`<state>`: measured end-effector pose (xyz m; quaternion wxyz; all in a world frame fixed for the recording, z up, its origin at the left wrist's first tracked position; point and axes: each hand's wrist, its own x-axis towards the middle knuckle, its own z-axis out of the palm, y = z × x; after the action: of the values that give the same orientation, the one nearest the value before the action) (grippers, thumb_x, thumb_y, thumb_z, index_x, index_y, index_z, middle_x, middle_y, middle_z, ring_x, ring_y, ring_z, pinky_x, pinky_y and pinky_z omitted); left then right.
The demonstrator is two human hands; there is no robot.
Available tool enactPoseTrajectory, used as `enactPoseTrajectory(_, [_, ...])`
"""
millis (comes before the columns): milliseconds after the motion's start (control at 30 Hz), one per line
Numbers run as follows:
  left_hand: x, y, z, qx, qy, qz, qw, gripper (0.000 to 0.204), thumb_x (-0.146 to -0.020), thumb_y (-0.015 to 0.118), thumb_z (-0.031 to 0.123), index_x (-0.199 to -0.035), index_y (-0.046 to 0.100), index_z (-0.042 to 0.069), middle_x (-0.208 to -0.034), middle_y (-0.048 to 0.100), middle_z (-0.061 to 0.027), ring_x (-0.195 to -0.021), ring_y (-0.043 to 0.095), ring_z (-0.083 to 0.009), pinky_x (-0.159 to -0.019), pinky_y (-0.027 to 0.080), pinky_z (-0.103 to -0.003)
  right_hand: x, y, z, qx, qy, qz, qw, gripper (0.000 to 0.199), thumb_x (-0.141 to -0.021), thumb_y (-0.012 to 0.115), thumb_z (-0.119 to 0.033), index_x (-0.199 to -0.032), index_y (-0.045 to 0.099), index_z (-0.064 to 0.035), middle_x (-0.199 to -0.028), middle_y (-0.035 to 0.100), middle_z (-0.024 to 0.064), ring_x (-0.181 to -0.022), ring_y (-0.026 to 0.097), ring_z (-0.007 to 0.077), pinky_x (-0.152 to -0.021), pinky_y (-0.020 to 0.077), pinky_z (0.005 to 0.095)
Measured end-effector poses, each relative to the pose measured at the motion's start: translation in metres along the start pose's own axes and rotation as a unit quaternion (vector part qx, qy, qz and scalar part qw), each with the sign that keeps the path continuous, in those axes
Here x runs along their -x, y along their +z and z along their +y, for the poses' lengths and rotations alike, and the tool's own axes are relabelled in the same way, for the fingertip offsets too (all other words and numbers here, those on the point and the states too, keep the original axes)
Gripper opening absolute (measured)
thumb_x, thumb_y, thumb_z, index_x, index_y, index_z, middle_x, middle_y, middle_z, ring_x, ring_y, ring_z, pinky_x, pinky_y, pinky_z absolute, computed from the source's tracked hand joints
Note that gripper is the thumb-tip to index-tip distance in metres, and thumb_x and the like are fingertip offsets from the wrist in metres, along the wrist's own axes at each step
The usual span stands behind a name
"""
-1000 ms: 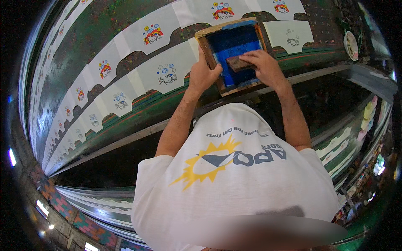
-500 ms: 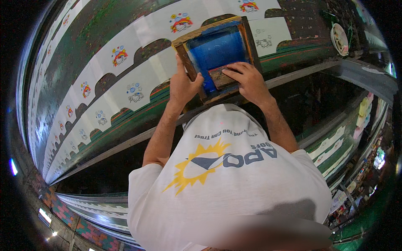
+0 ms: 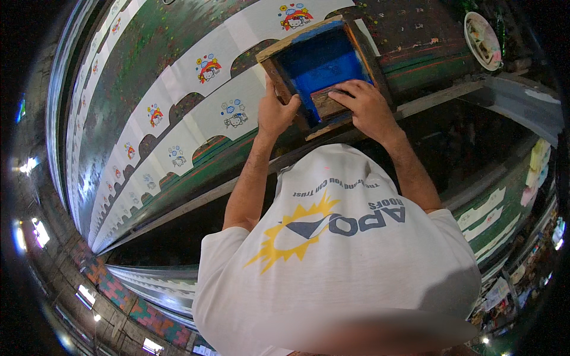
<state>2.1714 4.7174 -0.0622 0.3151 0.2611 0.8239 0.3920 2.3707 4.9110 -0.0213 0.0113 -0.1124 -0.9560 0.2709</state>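
Wooden frame (image 3: pixel 300 39) is lying across the near edge of the green worktop (image 3: pixel 424 84), directly before the person, its blue-coated inner panel (image 3: pixel 323 68) facing up. Hands are working apart, each on its own thing. Left hand (image 3: pixel 276 114) is clamping the frame's left rail, thumb over the top and a finger running along the outer side; presumably this grip is steadying the frame against sideways push. Right hand (image 3: pixel 369 107) is pinching a flat wooden block (image 3: pixel 328 107) from above and from the right, fingertips bearing on its face; the underside of the thumb is not showing. Block is resting inside the frame, at the end nearer the body, where the rails are likely confining both it and the blue coating. White sheets (image 3: pixel 255 95) are lying in rows to the left, printed motifs facing up, probably spaced evenly so that the frame is fitting over one at a time. A white sliver is showing past the right rail; whether the frame is pressing on that sheet, cannot tell. Round dish (image 3: pixel 483 41) is standing well apart, at far right.
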Motion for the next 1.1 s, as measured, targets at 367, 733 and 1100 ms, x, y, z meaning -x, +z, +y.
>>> enactPoseTrajectory(367, [0.001,0.001,0.014,0.016,-0.030,-0.005,0.999,0.101,-0.092,0.077,0.024,-0.172,0.017,0.007,-0.092,0.079,-0.0212,-0.060,0.076,-0.0285,-0.050,0.062,-0.039,-0.001,-0.004,0.007,-0.004,-0.025,0.017,1.000,0.052,-0.088,0.064,0.011,-0.134,0.076,-0.0097,-0.137,0.071,0.0094,-0.132,0.063,0.0301,-0.114,0.0513,0.0485])
enactPoseTrajectory(733, [-0.002,0.007,-0.007,-0.072,0.022,0.035,0.997,0.096,-0.093,0.079,0.029,-0.171,0.027,0.012,-0.104,0.080,-0.0232,-0.086,0.081,-0.0361,-0.077,0.066,-0.047,-0.004,0.000,0.007,0.025,-0.066,0.060,0.996,0.050,-0.083,0.066,0.007,-0.129,0.077,-0.0080,-0.129,0.073,0.0103,-0.123,0.066,0.0327,-0.109,0.0544,0.0465])
enactPoseTrajectory(1100, [0.006,-0.003,0.020,-0.015,-0.014,-0.016,1.000,0.099,-0.098,0.074,0.028,-0.170,0.010,0.005,-0.094,0.079,-0.0268,-0.065,0.078,-0.0369,-0.052,0.064,-0.043,-0.109,-0.021,0.040,0.028,-0.041,0.013,0.999,0.037,-0.102,0.065,-0.003,-0.137,0.075,-0.0124,-0.128,0.075,0.0124,-0.124,0.069,0.0312,-0.109,0.0557,0.0467])
